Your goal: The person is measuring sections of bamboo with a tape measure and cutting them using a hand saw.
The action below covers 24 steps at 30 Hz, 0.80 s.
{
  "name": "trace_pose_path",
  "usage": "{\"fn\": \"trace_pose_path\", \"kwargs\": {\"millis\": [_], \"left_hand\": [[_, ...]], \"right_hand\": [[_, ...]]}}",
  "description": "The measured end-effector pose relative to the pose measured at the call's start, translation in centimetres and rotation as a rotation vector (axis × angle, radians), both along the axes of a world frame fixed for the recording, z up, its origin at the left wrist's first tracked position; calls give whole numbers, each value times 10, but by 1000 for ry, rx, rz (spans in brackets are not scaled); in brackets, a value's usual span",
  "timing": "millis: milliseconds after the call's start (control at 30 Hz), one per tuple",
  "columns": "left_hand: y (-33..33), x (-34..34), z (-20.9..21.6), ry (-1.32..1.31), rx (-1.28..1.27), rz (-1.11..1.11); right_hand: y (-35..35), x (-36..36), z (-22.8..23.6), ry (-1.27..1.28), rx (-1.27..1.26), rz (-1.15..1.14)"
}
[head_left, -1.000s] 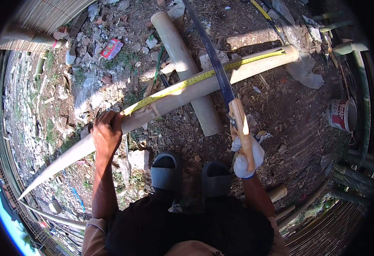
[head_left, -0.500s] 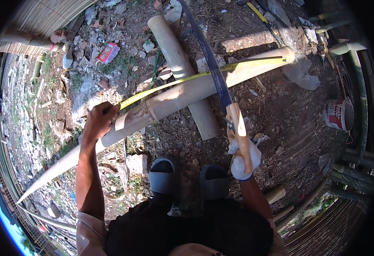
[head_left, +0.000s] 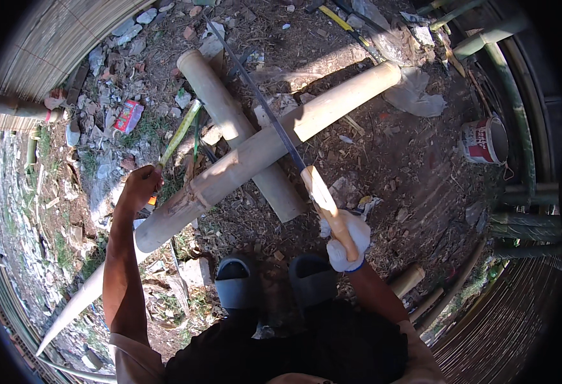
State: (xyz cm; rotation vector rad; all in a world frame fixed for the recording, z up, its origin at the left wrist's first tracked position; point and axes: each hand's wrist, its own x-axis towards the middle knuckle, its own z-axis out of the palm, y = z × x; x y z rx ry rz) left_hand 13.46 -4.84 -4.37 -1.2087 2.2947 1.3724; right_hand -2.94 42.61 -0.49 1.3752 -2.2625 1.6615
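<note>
My bare left hand point(head_left: 141, 187) is closed round a tape measure, left of the long bamboo pole point(head_left: 245, 159). Its yellow blade point(head_left: 179, 133) sticks out up and to the right, off the pole; a bit of orange casing shows below the fingers. In a white glove, my right hand point(head_left: 351, 238) grips the pale wooden handle point(head_left: 324, 203) of a handsaw. The long dark saw blade point(head_left: 255, 93) slants up and left, passing over the pole; whether it touches cannot be seen. A shorter bamboo piece point(head_left: 211, 93) lies crosswise under the pole.
My sandalled feet point(head_left: 235, 293) stand on littered soil close to the pole. A white and red bucket point(head_left: 476, 142) lies tilted at the right, near bamboo poles point(head_left: 508, 83). Clear plastic point(head_left: 418, 96) lies by the pole's far end. A yellow-handled tool point(head_left: 337, 18) lies beyond.
The tape blade, stretched along the pole before, now extends only a short way from my left hand, off the pole. The saw has swung leftward in my right hand. The whole view has shifted.
</note>
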Motion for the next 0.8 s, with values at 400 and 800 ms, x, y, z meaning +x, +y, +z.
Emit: {"fn": "trace_pose_path", "kwargs": {"millis": [400, 800], "left_hand": [[7, -6, -29, -308, -349, -47], [163, -158, 43, -109, -253, -521]], "right_hand": [[6, -4, -3, 8, -34, 19], [7, -1, -6, -195, -103, -10]]}}
